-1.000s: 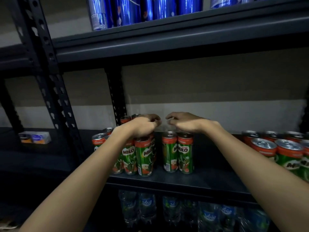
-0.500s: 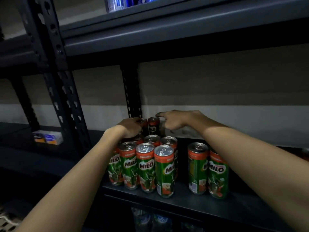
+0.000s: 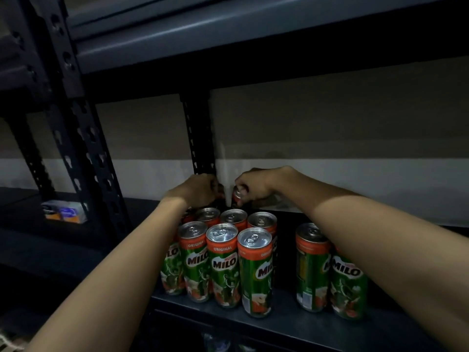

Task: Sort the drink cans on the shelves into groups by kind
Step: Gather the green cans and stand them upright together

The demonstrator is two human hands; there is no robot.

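Several green and red Milo cans (image 3: 224, 265) stand packed together on the dark metal shelf (image 3: 279, 323). Two more Milo cans (image 3: 313, 268) stand apart to their right, partly behind my right forearm. At the back of the group, by the rear upright, my right hand (image 3: 256, 186) grips the top of a Milo can (image 3: 236, 198). Beside it my left hand (image 3: 195, 190) is curled over another can at the back (image 3: 220, 193), which is mostly hidden by the hand.
A perforated black upright (image 3: 199, 138) rises just behind my hands, and another (image 3: 83, 138) stands at the left front. The shelf above (image 3: 228, 39) hangs low overhead. A small blue and orange packet (image 3: 64, 212) lies on the neighbouring shelf at left. Bottles show dimly on the shelf below.
The view has moved closer and lower. Both hands have reached further back, from the tops of the front cans to two cans at the rear by the upright.
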